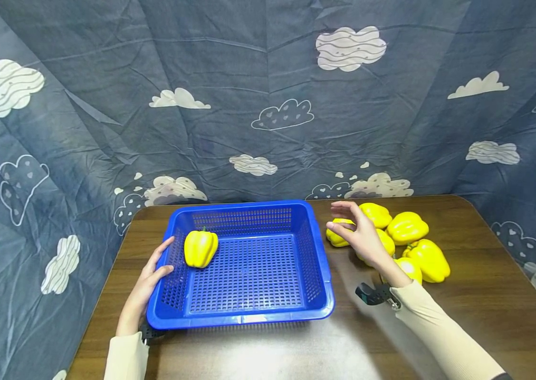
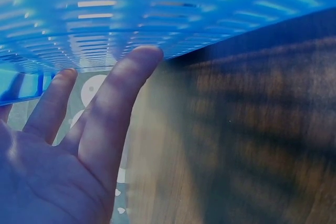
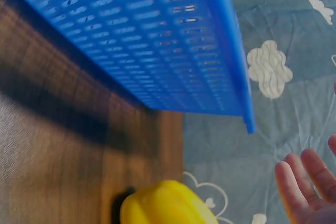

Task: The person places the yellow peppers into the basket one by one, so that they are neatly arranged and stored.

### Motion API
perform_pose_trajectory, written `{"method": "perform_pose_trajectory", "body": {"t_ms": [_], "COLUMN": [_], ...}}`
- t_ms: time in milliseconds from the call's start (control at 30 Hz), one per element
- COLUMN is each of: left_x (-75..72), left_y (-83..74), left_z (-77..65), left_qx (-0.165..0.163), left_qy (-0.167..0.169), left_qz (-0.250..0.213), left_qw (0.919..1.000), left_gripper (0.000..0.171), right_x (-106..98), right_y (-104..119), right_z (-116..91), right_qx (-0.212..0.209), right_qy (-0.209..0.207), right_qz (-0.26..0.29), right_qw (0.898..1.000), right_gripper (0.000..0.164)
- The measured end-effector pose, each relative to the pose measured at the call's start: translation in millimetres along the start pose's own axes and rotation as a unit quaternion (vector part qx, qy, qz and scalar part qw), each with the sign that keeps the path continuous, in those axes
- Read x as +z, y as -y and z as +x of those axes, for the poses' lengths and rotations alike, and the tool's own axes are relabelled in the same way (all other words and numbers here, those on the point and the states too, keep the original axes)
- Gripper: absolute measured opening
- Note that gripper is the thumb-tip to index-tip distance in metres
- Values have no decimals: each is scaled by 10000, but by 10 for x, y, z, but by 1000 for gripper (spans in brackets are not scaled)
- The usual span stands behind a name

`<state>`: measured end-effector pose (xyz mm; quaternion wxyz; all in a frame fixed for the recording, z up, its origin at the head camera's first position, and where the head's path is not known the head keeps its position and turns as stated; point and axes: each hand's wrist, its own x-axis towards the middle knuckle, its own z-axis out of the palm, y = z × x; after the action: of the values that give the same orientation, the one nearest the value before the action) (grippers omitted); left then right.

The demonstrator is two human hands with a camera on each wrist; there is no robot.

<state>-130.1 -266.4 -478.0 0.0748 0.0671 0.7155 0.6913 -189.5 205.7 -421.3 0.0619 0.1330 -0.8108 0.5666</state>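
Note:
A blue plastic basket [image 1: 244, 319] with slotted walls stands on the table, with one yellow bell pepper [image 1: 200, 248] at its left inside. My left hand [image 1: 143, 279] holds the basket's left rim, thumb and forefinger over the top. Other fingers [image 2: 107, 124] reach to the slotted wall from outside in the left wrist view. To the right of the basket, my right hand [image 1: 362, 235] is raised with thumb and fingers apart, holding nothing. It overlaps a group of yellow bell peppers [image 1: 408, 228], partly hiding some. In the right wrist view, a single bell pepper [image 3: 165, 205] shows below the basket.
The brown wooden table [image 1: 367, 338] has a rounded far right corner. A dark blue cloth [image 1: 230, 68] with white clouds hangs behind and along both sides. A dark wrist strap [image 1: 373, 294] sits below my right hand.

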Motion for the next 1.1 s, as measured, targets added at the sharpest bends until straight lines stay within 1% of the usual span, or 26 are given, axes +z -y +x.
{"method": "perform_pose_trajectory", "body": {"t_ms": [167, 300, 500, 733, 900, 1100], "left_x": [-3, -1, -4, -9, -8, -19], "left_y": [0, 0, 6, 8, 2, 9], "left_z": [5, 8, 17, 17, 12, 0], "left_qx": [-30, -34, 3, 3, -37, 34], "left_qy": [11, 17, 26, 84, 61, 6], "left_qz": [47, 34, -34, -57, -60, 15], "left_qw": [10000, 10000, 10000, 9999, 10000, 10000], "left_gripper": [60, 60, 60, 60, 60, 59], "right_x": [-40, -70, -108, -168, -193, -184], "right_y": [-70, -123, -196, -276, -295, -368], "right_z": [-33, -62, -93, -92, -102, -93], "right_qx": [-48, 29, 230, 469, 614, 591], "right_qy": [-61, -101, -267, -388, -390, -386], "right_qz": [64, -137, -390, -749, -1127, -1619], "right_qw": [9999, 9999, 9986, 9953, 9910, 9843], "right_gripper": [48, 47, 52, 54, 54, 55]}}
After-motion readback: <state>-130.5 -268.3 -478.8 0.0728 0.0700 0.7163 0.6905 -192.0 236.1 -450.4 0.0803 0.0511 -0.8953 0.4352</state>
